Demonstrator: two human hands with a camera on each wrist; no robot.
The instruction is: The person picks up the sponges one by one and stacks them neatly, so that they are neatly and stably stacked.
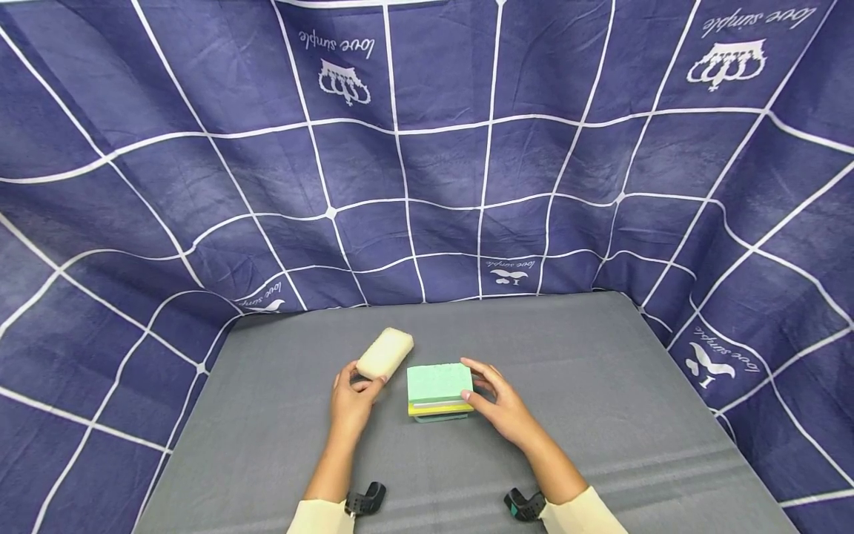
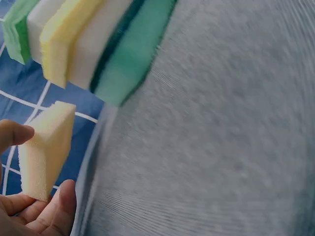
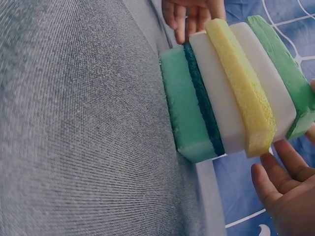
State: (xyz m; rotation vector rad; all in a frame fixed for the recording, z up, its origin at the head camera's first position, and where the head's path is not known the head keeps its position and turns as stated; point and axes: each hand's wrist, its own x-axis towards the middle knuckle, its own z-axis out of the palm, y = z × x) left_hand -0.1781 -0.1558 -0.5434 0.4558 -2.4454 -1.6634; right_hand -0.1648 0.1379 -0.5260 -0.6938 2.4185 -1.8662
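Observation:
A pale cream sponge [image 1: 385,354] is pinched at its near end between the thumb and fingers of my left hand [image 1: 352,404]. In the left wrist view the cream sponge [image 2: 47,150] is tilted and apart from a stack of sponges. The stack has a teal sponge [image 3: 184,108] with a dark scouring layer at the bottom, then a white block [image 3: 219,93], a yellow sponge [image 3: 241,88], another white block [image 3: 266,78] and a light green block [image 1: 437,383] on top. My right hand [image 1: 502,408] holds the green block's right end between thumb and fingers; other fingers lie near the lower layers.
The stack stands on a grey cloth-covered table [image 1: 307,348]. Behind and beside the table hangs a navy curtain [image 1: 447,170] with white grid lines. Black bands [image 1: 365,498] sit on both wrists.

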